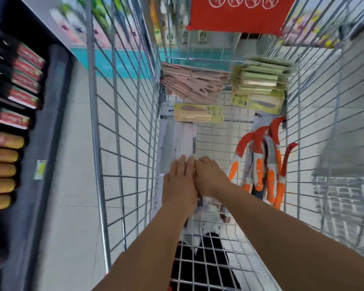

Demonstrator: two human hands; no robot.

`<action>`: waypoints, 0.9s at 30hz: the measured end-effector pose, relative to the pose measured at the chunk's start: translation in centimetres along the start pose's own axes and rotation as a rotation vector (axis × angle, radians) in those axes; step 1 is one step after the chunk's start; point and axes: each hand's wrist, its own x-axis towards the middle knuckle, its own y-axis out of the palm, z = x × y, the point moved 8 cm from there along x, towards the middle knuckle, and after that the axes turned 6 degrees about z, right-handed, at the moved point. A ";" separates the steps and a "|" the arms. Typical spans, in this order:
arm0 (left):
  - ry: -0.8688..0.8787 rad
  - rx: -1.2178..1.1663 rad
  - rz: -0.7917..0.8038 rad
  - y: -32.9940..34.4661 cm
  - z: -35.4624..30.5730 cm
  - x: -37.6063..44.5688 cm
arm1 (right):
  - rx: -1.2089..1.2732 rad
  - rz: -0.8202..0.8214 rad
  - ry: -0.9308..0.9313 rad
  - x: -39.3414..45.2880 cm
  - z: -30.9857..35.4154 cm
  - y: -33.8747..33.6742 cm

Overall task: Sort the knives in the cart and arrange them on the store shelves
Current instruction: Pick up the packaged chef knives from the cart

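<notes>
Reaching into cart (pixel 122 101), left hand (pixel 180 181) fingers flat on white knife packs (pixel 177 139), right hand (pixel 210 177) grip unclear, orange knives (pixel 261 164) beside.

We reach both arms into the silver wire-mesh cart (pixel 122 122). Against its left wall lies the stack of long white-packaged knives (pixel 177 139), our left hand (pixel 180 181) and right hand (pixel 208 175) touching on it. The orange-handled knives (pixel 263 160) lean by its right wall. At its far end sit the pink plastic knives (pixel 195 82), with the pale green boxed knives (pixel 261 80) to their right. The dark store shelf (pixel 13 101) stands left of the cart.
</notes>
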 end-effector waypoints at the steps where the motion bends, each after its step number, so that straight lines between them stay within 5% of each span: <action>1: 0.015 0.026 0.021 0.3 -0.1 0.8 | -0.033 -0.050 -0.006 0.6 -0.4 -1.1; 6: 0.025 0.182 -0.011 0.3 0.1 2.7 | -0.076 -0.253 0.030 3.6 -1.8 -7.7; 15: 0.067 0.250 -0.079 -1.5 -1.4 5.3 | -0.306 -0.106 -0.077 9.3 -1.0 -9.0; 27: 0.074 0.180 -0.042 -1.5 -2.1 5.2 | -0.239 -0.292 0.009 9.5 -5.5 -11.1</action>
